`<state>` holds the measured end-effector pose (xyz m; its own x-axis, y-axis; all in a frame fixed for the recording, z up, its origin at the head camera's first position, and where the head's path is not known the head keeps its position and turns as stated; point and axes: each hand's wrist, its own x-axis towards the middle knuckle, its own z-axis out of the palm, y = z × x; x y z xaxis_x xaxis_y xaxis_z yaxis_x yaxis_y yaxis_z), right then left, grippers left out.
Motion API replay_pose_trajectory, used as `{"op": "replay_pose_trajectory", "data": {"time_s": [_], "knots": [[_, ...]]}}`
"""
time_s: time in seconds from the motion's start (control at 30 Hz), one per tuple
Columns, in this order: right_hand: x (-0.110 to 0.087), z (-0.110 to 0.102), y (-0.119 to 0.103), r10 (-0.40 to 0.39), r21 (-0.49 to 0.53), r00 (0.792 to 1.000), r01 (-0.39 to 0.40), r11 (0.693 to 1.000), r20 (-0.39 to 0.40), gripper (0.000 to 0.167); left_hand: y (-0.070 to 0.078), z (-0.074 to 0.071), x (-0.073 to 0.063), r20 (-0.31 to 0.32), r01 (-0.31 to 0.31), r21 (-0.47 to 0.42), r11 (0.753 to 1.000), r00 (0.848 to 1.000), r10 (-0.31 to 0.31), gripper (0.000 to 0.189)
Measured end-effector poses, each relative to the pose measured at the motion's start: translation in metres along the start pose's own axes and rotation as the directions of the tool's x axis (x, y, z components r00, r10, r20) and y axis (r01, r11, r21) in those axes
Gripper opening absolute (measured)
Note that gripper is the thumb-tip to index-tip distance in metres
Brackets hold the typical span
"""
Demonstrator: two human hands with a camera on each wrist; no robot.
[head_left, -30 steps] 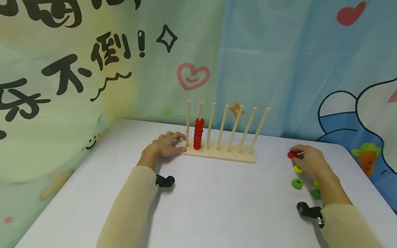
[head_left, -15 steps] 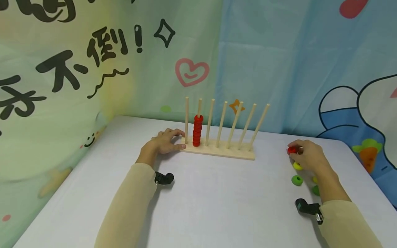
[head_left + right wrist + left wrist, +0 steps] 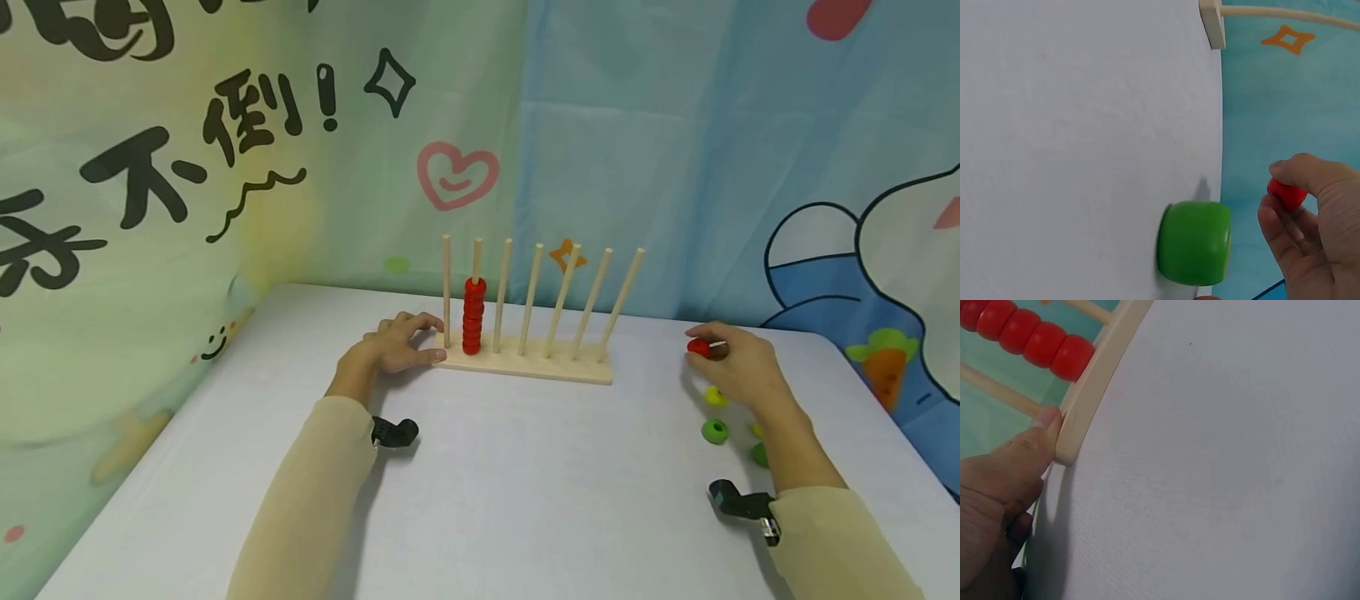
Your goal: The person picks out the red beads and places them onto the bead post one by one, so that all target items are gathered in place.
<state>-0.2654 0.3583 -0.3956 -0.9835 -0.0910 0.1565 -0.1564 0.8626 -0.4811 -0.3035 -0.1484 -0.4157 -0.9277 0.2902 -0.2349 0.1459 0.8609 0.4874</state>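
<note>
A wooden bead rack (image 3: 525, 367) with several upright pegs stands at the back of the table. Red beads (image 3: 473, 317) are stacked on its second peg from the left; the other pegs are bare. At the rack's left end my left hand (image 3: 397, 343) grips the base, thumb at the front and fingers behind; the left wrist view shows the thumb (image 3: 1047, 419) on the base's edge. Over at the right, my right hand (image 3: 738, 362) pinches a red bead (image 3: 1287, 194) between thumb and fingers, held above the table.
Below the right hand lie loose beads: a yellow bead (image 3: 715, 396), a green bead (image 3: 715, 431), and another green bead (image 3: 760, 454) beside the forearm with a bit of yellow near it. A printed cloth (image 3: 615, 150) hangs behind the white table (image 3: 555, 483).
My right hand has raised the pinched red bead off the table and shifted it slightly left. The left hand keeps its place on the rack. The head view has tilted slightly.
</note>
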Motion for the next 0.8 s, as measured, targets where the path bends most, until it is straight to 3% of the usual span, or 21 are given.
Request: {"op": "replay_pose_trajectory", "data": {"time_s": [0.3,0.57,0.8], "knots": [[-0.009,-0.005,-0.015,-0.002,0.011,1.0,0.002,1.0,0.012,0.042,0.002,-0.002,0.0,0.001,0.001,0.0,1.0,1.0,-0.001,0.056],[-0.019,-0.003,-0.019,-0.016,0.08,1.0,0.015,0.997,0.01,0.037,0.002,0.001,-0.002,0.007,-0.001,-0.012,1.0,1.0,0.001,0.055],[-0.019,-0.002,-0.027,-0.039,0.08,0.999,0.041,0.996,-0.031,0.037,0.0,0.002,-0.002,-0.016,-0.013,-0.007,1.0,1.0,0.013,0.054]]}}
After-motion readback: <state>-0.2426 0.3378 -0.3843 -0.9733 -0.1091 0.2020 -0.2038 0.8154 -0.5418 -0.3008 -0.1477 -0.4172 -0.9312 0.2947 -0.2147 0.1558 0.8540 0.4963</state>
